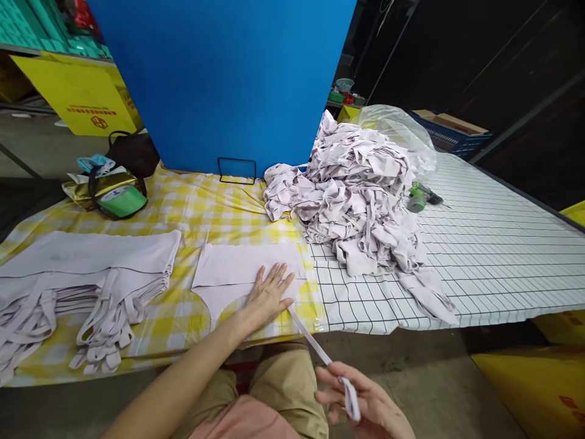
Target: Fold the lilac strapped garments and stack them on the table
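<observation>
A pale lilac garment lies flat on the yellow checked tablecloth. My left hand rests flat on its lower right part, fingers spread and open. A narrow strap of the garment runs from under that hand off the table edge down to my right hand. The right hand is held low over my lap and pinches the strap's end between its fingers.
A neat stack of the same garments lies at the left, a big loose heap at centre right on a white gridded cover. Behind stand a blue board, a bag with green tape and a green tool.
</observation>
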`<action>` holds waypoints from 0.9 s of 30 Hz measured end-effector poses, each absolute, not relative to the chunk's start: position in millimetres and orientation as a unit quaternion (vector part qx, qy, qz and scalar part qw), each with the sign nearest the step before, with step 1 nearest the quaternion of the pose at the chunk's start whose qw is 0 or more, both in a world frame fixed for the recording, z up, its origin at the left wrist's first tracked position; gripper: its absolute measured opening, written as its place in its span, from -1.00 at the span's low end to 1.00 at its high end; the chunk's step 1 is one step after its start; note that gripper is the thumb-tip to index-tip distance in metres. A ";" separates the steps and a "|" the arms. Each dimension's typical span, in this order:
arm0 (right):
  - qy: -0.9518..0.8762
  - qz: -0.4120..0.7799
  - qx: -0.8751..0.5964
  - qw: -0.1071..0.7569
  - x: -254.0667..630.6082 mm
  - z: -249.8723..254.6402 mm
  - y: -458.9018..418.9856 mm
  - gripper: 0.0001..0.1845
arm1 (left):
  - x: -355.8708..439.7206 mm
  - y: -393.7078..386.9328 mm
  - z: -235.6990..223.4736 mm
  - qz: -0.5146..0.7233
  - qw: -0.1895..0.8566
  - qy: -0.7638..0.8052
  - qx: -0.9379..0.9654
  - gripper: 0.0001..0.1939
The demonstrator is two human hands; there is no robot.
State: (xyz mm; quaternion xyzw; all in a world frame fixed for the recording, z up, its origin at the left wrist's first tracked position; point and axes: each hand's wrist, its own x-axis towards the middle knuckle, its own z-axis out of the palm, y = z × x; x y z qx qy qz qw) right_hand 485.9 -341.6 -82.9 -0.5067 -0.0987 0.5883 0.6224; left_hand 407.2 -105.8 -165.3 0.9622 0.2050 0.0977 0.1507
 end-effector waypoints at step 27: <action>-0.355 0.496 -0.714 0.343 510.5 -79.2 -255.6 -0.56 | 387.6 -137.8 -97.7 0.162 0.639 0.219 0.719 -0.90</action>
